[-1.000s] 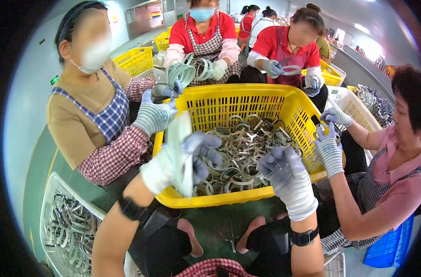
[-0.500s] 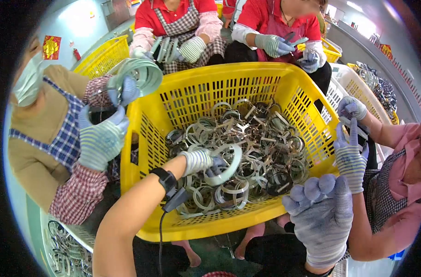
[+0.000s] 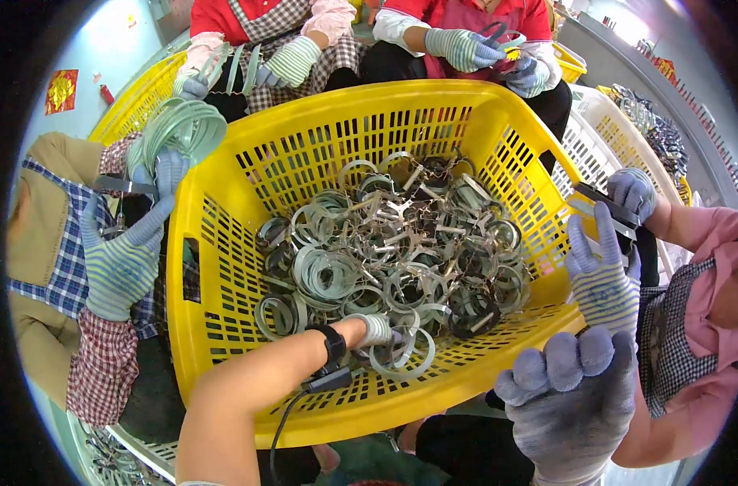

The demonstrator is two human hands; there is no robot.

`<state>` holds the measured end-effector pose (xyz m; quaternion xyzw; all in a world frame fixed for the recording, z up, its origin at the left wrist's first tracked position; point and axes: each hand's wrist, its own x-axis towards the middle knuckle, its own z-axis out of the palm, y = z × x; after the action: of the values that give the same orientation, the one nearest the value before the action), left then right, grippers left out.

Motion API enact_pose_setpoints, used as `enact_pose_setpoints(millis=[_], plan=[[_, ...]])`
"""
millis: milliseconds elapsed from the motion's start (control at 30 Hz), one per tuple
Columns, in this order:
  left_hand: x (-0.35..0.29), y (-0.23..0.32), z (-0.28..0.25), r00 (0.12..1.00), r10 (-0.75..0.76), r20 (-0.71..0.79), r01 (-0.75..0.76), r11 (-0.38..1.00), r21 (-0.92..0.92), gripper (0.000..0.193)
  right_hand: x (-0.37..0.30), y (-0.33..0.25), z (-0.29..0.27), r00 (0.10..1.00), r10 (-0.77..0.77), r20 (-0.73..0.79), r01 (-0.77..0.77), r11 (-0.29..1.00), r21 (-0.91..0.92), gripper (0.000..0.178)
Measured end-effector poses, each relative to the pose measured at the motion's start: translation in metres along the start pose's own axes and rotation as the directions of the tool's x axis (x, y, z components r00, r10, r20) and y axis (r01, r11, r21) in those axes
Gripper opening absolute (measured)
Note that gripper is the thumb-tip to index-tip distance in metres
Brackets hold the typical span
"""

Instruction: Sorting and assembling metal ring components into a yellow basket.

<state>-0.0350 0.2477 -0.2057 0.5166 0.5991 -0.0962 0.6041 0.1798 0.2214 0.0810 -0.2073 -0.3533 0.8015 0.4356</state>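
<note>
My left hand (image 3: 378,330), in a striped knit glove, reaches down into the yellow basket (image 3: 192,324). Its fingers lie among pale, thin ring-shaped bands (image 3: 401,360) that partly cover them, so I cannot see whether it grips any. Just behind it sits a neat coil of nested pale green bands (image 3: 324,275). At the basket's near right corner my right hand (image 3: 575,397) is raised, palm toward me. Its grey-smudged glove shows loosely bent, parted fingers and nothing in them. Metal branching pieces (image 3: 399,209) are mixed through the pile.
Co-workers sit around the basket. One gloved hand (image 3: 126,267) is at the left rim, and another (image 3: 604,275) is close beside my right hand. A dark cable (image 3: 281,433) trails from my left wrist. White crates (image 3: 628,146) stand at the right.
My left hand has moved lower and nearer in the basket, uncovering the coil of bands. My right hand stays raised. The view has shifted, and the co-worker at left has moved their hands.
</note>
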Motion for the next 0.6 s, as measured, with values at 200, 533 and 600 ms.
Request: enact_pose_setpoints(millis=[200,533,600], plan=[[-0.022,0.014,-0.004,0.990,0.113,-0.080,-0.138,0.843,-0.519,0.041,-0.001,-0.006,-0.004,1.000,-0.026,-0.018,0.026,0.999,0.024,0.029],[-0.174,0.052,-0.034,0.869,0.346,-0.355,-0.459,0.830,-0.315,0.042,0.005,0.004,-0.006,0.996,0.073,-0.056,-0.060,0.977,0.203,0.025],[-0.213,0.061,-0.023,0.758,0.437,-0.484,-0.600,0.760,-0.252,0.040,0.007,0.014,-0.014,1.000,0.022,-0.008,-0.021,0.990,0.140,0.028]])
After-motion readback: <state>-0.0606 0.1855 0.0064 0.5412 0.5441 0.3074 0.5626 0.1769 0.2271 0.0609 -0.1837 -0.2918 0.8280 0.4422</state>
